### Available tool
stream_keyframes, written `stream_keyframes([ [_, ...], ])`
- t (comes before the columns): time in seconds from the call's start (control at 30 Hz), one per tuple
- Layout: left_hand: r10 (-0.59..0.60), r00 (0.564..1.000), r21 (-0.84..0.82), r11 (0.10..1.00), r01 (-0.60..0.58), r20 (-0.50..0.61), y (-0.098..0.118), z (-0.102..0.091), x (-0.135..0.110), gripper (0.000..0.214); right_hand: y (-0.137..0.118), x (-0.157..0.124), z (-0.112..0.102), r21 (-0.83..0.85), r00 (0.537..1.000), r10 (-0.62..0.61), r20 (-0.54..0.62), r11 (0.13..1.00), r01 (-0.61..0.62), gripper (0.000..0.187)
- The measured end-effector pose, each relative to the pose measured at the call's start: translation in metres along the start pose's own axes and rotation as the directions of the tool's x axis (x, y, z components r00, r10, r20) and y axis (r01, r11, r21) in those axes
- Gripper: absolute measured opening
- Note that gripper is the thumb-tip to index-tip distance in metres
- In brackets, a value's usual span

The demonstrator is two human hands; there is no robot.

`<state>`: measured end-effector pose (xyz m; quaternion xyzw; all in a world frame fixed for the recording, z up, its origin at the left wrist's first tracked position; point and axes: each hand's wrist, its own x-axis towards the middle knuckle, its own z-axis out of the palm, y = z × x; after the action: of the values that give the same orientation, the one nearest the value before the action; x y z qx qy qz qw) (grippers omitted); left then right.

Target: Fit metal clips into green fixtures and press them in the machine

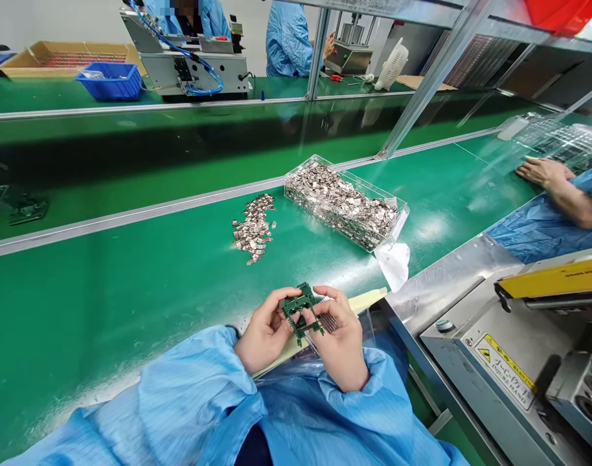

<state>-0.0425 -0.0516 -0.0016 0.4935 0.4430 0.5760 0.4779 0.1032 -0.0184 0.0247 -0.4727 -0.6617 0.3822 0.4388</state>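
Between my two hands, just in front of my body, is a dark green plastic frame (302,304) with open gaps and small prongs. My left hand (265,331) grips its left side with thumb and fingers. On the other side my right hand (341,333) pinches it, the thumb near its middle. Partly hidden under my hands lie a pale yellow strip (368,300) and a row of thin metallic pieces. Farther off, a loose pile of small silvery metal parts (255,226) rests on the green bench top (145,285).
A clear box (396,226) full of similar metal parts stands ahead, with a white paper (394,264) at its near corner. A machine (500,349) with a hand-injury warning label is at the right. A co-worker's hand (543,171) rests on the bench beyond; a metal post (422,97) rises behind the box.
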Motion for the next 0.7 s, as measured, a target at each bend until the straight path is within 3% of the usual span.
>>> stream_keyframes([
  [0.27, -0.009, 0.999, 0.081, 0.997, 0.012, -0.043, 0.003, 0.001, -0.002, 0.03, 0.006, -0.007, 0.002, 0.158, 0.993, 0.096, 0.07, 0.982, -0.106, 0.011],
  [0.53, -0.053, 0.996, 0.055, 0.997, 0.057, -0.067, 0.01, 0.003, 0.0, 0.031, 0.003, -0.007, 0.009, 0.368, 0.948, 0.311, 0.064, 0.876, -0.312, 0.02],
  [0.7, -0.114, 0.993, 0.062, 0.991, 0.116, -0.033, 0.014, 0.004, -0.008, 0.034, -0.006, -0.013, 0.003, 0.394, 0.933, 0.351, 0.076, 0.849, -0.351, 0.022],
])
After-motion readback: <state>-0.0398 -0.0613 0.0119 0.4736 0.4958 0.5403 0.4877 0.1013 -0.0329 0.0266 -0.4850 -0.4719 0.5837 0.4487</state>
